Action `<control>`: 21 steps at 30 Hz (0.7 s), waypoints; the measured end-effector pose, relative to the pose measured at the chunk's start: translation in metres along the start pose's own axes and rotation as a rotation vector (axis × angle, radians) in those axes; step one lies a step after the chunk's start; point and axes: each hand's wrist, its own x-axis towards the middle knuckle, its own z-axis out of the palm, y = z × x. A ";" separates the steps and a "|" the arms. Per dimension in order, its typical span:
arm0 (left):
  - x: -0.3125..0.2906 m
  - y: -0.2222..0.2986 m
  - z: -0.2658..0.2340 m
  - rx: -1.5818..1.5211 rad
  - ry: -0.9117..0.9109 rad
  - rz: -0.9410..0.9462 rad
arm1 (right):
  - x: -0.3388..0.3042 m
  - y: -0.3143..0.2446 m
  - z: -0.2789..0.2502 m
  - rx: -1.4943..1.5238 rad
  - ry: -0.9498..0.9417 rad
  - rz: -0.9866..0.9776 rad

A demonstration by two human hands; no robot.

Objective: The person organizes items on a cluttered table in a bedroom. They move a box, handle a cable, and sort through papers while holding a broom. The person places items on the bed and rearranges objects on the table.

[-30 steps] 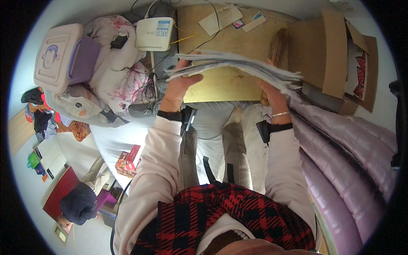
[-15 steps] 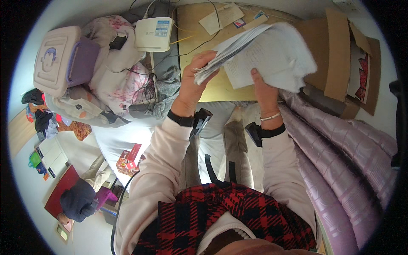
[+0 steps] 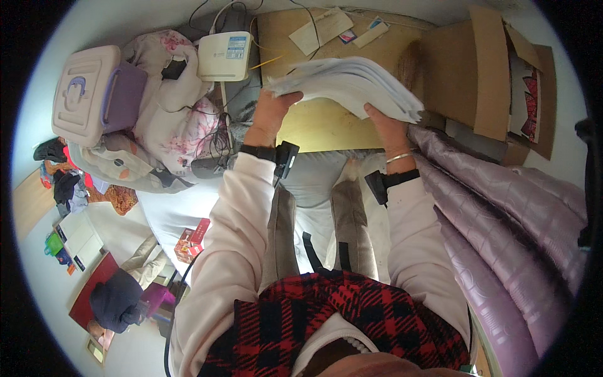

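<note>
A thick stack of white paper sheets (image 3: 342, 78) is held up between my two hands above the yellow tabletop (image 3: 314, 129). My left hand (image 3: 271, 112) grips its left end, the thumb lying along the near side. At the right end my right hand (image 3: 387, 129) pinches the stack with its thumb on the near face; the other fingers are hidden behind the paper. The stack bows upward in the middle, and its sheet edges fan out toward the right. Each wrist carries a black strap with a small black device, and a bracelet circles the right one.
A white router (image 3: 224, 56) with cables stands left of the tabletop, beside flowered bedding and a lidded purple-white storage box (image 3: 85, 94). At right are an open cardboard box (image 3: 490, 75) and rolled purple padding (image 3: 502, 226). Another person (image 3: 116, 300) bends at lower left.
The stack has turned from a tilted, spread-out hold to a level one across both hands. My left hand has shifted left and a little lower; the sheets now lie more evenly together.
</note>
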 end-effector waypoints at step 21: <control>0.001 -0.031 -0.007 -0.556 -0.124 0.107 | 0.010 0.049 -0.030 -0.104 -0.433 -0.325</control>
